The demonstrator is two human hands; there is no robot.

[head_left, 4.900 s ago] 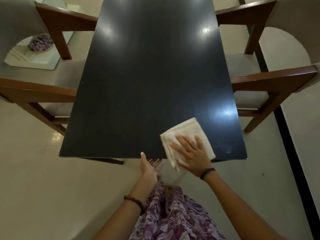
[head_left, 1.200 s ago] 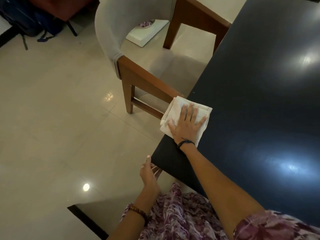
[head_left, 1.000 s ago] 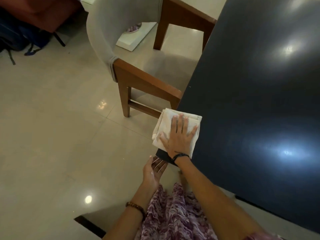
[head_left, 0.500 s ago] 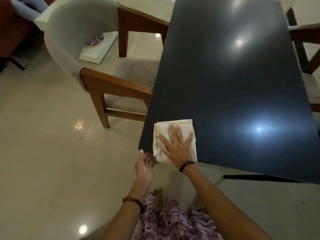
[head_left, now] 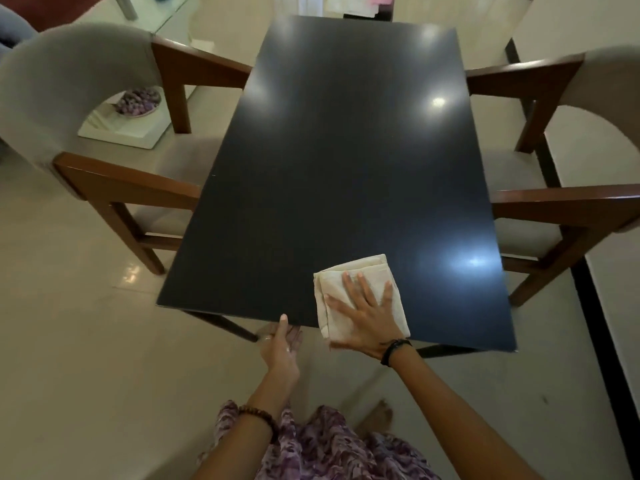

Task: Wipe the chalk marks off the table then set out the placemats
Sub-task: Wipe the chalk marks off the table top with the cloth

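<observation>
The glossy black table (head_left: 346, 161) stretches away from me, and I see no chalk marks on it. A folded cream cloth (head_left: 332, 282) lies at its near edge, hanging slightly over. My right hand (head_left: 363, 317) presses flat on the cloth with fingers spread. My left hand (head_left: 280, 344) is cupped palm-up just below the near edge, to the left of the cloth, holding nothing. No placemats can be made out on the table.
A grey chair with wooden arms (head_left: 114, 161) stands at the table's left side and another chair (head_left: 568, 188) at its right. A white stand with a bowl of purple pieces (head_left: 138, 102) sits behind the left chair. Light-coloured items (head_left: 353, 5) lie beyond the far end.
My right hand has slid the cloth from the table's near left corner rightward along the near edge. My left hand followed beneath the edge. My view swung back to face the table lengthwise.
</observation>
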